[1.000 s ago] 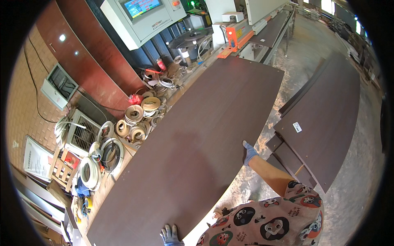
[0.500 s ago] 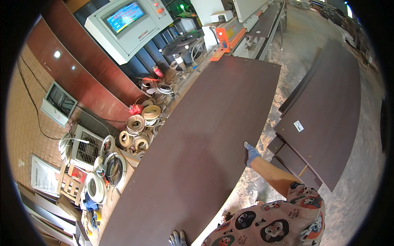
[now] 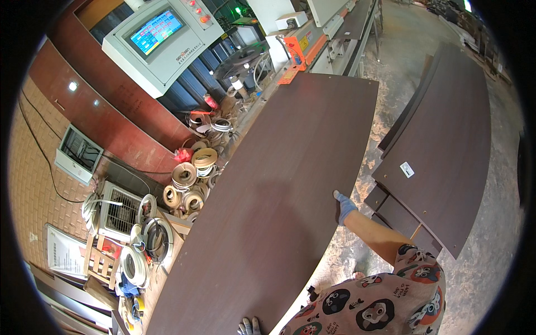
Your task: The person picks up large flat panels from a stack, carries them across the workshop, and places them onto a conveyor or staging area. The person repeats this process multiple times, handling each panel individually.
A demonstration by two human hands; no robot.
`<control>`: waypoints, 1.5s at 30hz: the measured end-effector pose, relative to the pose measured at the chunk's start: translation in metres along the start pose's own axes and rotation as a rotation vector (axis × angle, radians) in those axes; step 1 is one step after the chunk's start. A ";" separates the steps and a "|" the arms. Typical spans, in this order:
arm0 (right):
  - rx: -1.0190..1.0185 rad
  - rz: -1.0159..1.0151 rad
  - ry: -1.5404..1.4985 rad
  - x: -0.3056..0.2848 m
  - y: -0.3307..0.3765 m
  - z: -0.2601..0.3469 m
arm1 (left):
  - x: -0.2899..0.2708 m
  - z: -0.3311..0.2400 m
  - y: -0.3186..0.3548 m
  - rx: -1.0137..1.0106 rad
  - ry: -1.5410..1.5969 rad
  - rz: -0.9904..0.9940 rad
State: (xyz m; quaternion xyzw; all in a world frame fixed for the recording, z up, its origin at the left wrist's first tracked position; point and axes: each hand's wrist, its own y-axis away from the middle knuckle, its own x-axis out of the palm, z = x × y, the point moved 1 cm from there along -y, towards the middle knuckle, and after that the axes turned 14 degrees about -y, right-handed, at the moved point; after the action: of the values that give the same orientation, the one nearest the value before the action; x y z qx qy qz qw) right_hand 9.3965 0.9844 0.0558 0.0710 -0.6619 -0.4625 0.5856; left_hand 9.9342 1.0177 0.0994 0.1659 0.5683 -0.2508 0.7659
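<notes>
A long dark brown panel (image 3: pixel 279 167) stretches from the lower edge up to the machine (image 3: pixel 329 50) at the far end. My right hand (image 3: pixel 345 208), in a blue glove with bare-looking fingertips, grips the panel's right edge, thumb on top and the other fingers hidden below the edge. At the bottom of the view, my left hand (image 3: pixel 249 326) lies on the panel near its near right edge. Its gloved fingers are spread flat, while the rest of that hand is cut off. The panel's far end reaches an orange guard (image 3: pixel 293 58) on the machine.
To the right, more dark panels (image 3: pixel 435 151) lie stacked, one bearing a white label (image 3: pixel 407 170). Edge-banding rolls (image 3: pixel 187 178) pile up on the left. Beyond them stand a control cabinet (image 3: pixel 162 44) with a lit screen and a red fire extinguisher (image 3: pixel 210 101).
The view has shifted slightly, with the machine and control cabinet now further left. Both hands keep about the same places on the panel. The screen's display looks different.
</notes>
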 end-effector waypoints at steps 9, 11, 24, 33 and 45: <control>-0.043 -0.065 0.069 0.023 0.009 0.024 | 0.001 -0.017 -0.019 0.027 -0.070 -0.018; -0.014 -0.036 0.062 0.027 0.006 0.033 | -0.003 -0.024 -0.026 0.039 -0.018 0.001; -0.206 -0.001 0.216 0.052 -0.085 0.158 | -0.071 -0.104 -0.117 0.236 0.077 0.134; -0.810 -0.072 0.891 -0.042 0.025 0.121 | -0.076 -0.159 -0.151 0.267 0.084 0.000; -1.136 -1.240 1.006 -0.339 0.283 0.260 | -0.073 -0.220 -0.205 0.428 0.200 -0.228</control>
State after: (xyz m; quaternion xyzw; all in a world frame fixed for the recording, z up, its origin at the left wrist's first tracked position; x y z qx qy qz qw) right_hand 9.4072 1.4965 0.0419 0.3025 0.1408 -0.8539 0.3995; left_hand 9.6269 0.9832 0.1097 0.2830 0.5900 -0.4327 0.6202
